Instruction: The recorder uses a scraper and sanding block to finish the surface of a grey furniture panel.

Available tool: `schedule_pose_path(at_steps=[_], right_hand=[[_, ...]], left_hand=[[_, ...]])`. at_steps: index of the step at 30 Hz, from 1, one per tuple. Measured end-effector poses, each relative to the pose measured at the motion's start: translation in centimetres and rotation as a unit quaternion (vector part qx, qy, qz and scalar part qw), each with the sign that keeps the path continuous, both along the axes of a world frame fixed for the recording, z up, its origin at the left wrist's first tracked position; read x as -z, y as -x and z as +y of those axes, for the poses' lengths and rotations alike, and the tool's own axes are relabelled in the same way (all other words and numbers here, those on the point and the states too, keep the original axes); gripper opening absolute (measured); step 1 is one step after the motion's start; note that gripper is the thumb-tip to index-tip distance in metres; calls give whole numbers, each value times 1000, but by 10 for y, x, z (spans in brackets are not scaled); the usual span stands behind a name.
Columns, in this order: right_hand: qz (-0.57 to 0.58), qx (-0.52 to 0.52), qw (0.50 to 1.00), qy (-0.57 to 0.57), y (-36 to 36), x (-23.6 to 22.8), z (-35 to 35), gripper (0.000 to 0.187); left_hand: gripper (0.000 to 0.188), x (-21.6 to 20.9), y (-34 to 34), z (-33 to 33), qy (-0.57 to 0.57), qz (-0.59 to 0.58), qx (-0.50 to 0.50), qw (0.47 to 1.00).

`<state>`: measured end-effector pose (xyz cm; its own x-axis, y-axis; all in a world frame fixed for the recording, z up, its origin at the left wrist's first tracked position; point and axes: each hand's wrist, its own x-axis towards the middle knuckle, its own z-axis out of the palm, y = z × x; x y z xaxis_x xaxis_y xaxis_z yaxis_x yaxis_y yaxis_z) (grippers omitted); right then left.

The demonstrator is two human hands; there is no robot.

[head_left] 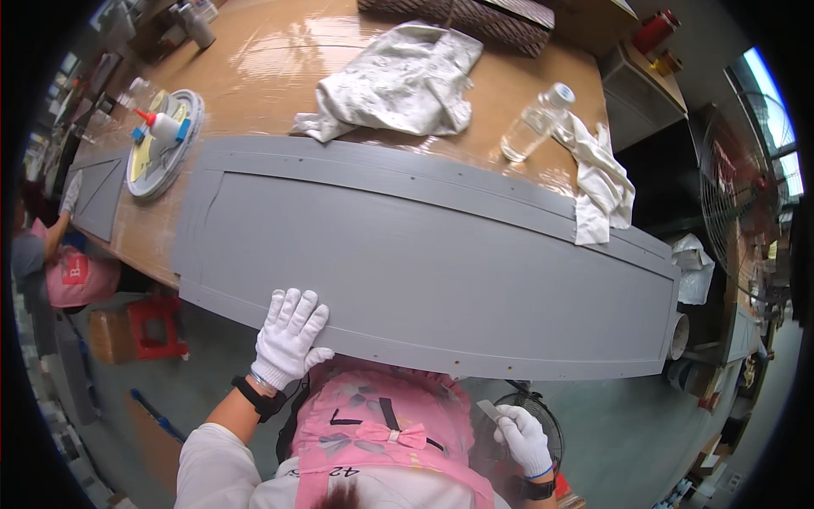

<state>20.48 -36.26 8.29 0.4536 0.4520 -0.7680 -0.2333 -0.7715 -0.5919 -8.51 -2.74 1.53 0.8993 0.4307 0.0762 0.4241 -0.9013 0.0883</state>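
Note:
A long grey panel (424,271) with a raised border lies across the table in front of me. My left hand (291,338), in a white knit glove, rests flat on its near edge toward the left, fingers stretched out. Off the panel's near edge, at the lower right, my gloved right hand (524,439) is closed on a small flat grey piece (488,411). That piece sticks out past the fingertips, and its exact kind is unclear. Several small dark holes or marks dot the panel's border.
Beyond the panel lie a white rag (394,81), a clear bottle (536,123) and a second cloth (600,182). A round lid (188,140) with a red-tipped glue bottle (159,125) sits at left. Another person (64,254) works farther left. A fan (739,178) stands at right.

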Motion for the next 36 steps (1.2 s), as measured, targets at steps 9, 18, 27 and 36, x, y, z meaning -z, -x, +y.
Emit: schedule_pose_path(at_steps=[9,18,27,36], right_hand=[[-109,-74,985,-109,54,-45,193,28],[-81,-230,950,-196,73,-15,447,33],[-410,-354,820,-186,58,10,617,36],[-283,-413,863,-66,-83,-16,447,39]], left_hand=[[79,8,159,107,-10,11,-169,986],[77,5,169,93,23,5,-296,955],[73,-9,152,89,78,22,-365,928],[50,-9,153,99,118,19,-384,915]])
